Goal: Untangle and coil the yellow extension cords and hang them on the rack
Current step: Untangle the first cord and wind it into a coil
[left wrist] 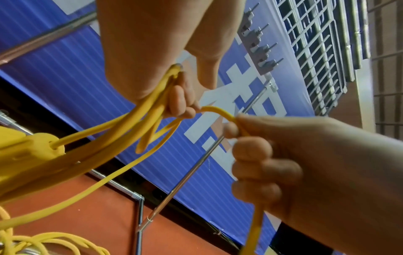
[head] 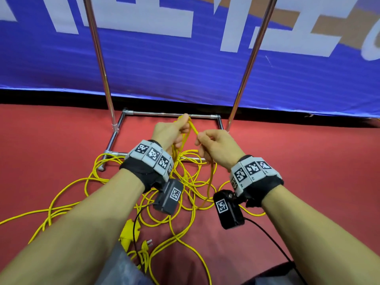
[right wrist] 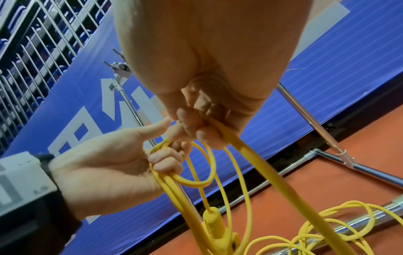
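Yellow extension cords [head: 185,194] lie tangled in loops on the red floor in front of the metal rack [head: 115,138]. My left hand [head: 174,130] grips a bunch of several cord loops [right wrist: 174,174] raised above the pile. My right hand [head: 209,142] sits just to its right and grips a single strand [left wrist: 220,112] that runs from the left hand's bunch down through the fist. A yellow socket block [right wrist: 213,226] hangs below the held loops. A plug [head: 147,244] and a yellow socket end [head: 128,231] lie on the floor near me.
The rack's two chrome uprights [head: 250,60] rise on either side of my hands, with the base frame [head: 170,114] on the floor behind them. A blue banner [head: 185,64] stands behind the rack. A row of hooks [left wrist: 259,50] shows at the rack's top.
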The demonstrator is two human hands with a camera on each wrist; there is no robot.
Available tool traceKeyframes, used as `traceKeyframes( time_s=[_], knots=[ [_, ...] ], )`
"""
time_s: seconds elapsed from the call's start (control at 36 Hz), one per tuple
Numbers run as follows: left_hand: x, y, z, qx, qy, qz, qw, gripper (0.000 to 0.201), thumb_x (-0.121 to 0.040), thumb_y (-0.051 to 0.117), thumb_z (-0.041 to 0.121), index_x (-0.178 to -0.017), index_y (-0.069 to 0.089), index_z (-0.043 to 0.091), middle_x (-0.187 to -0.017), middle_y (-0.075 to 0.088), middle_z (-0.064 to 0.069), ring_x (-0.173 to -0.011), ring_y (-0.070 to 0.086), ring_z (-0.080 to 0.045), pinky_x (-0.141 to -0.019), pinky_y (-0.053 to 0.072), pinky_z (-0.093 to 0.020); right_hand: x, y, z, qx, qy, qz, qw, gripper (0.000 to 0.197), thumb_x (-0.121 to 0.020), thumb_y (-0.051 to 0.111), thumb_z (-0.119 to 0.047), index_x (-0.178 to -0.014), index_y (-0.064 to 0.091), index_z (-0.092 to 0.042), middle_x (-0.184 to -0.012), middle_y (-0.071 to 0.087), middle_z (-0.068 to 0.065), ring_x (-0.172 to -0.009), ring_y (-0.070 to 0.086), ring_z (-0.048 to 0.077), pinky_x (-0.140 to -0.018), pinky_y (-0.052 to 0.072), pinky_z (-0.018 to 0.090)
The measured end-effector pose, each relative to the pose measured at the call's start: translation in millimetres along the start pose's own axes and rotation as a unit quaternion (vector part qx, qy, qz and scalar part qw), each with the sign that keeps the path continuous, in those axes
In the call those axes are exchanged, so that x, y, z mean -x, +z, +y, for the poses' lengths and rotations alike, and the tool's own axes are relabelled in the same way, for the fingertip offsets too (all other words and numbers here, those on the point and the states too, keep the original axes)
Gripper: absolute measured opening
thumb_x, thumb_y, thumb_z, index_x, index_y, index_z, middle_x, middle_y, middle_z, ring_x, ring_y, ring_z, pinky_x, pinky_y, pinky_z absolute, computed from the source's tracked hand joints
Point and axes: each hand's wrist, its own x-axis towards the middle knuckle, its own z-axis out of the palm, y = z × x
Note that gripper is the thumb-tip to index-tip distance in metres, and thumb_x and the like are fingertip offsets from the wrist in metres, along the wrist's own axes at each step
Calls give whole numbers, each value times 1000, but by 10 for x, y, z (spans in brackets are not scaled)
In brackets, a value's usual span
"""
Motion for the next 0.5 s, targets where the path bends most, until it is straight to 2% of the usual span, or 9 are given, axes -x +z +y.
traceKeyframes(
  time_s=[0.06,0.14,0.22,0.28,0.36,0.44,0.5],
  knots=[
    [37,61,-26,-8,-4,-10,1000,30,-90,68,21,-67,60,2,-60,56,-8,-31,29,-8,-34,23,-16,-45,33,-27,24,-19,17,999,32,-99,46,-22,-71,60,-15,-52,58,1,-40,47,11,-47,38,25],
    [62,120,-69,-33,-6,-5,999,33,-88,69,17,-63,54,2,-49,44,-8,-30,29,-10,-34,22,-17,-96,83,-36,56,-38,33,997,34,-98,46,-25,-67,59,-20,-51,60,-2,-40,48,7,-52,38,25],
    [67,131,-57,-60,0,14,998,29,-89,67,14,-65,57,2,-39,42,-3,-28,30,-10,-34,22,-19,-87,110,-52,40,-20,21,999,37,-100,45,-25,-67,58,-18,-50,59,-1,-38,48,9,-47,38,24],
    [41,117,-30,-59,12,31,998,28,-89,66,14,-62,60,6,-45,48,-6,-28,31,-9,-34,23,-18,-65,106,-60,-12,12,-6,1000,38,-102,42,-23,-69,57,-12,-51,58,3,-37,48,13,-43,39,23],
    [-24,83,25,-36,28,54,997,27,-88,66,12,-61,63,8,-72,52,-15,-30,30,-9,-35,24,-18,-16,72,-41,-74,52,-55,994,34,-102,40,-17,-74,57,-6,-55,57,10,-39,51,17,-45,43,26],
    [-52,82,60,-5,33,54,998,30,-91,63,9,-61,60,5,-68,46,-11,-29,27,-7,-35,20,-18,38,10,-6,-96,81,-86,988,30,-102,40,-12,-78,56,-4,-58,56,11,-44,55,22,-52,50,31],
    [-66,91,76,2,40,49,998,30,-91,63,8,-62,59,3,-60,44,-8,-28,27,-7,-35,19,-18,55,-27,6,-99,85,-93,987,30,-102,39,-11,-79,55,-3,-59,56,11,-45,56,21,-52,50,30]
  ],
)
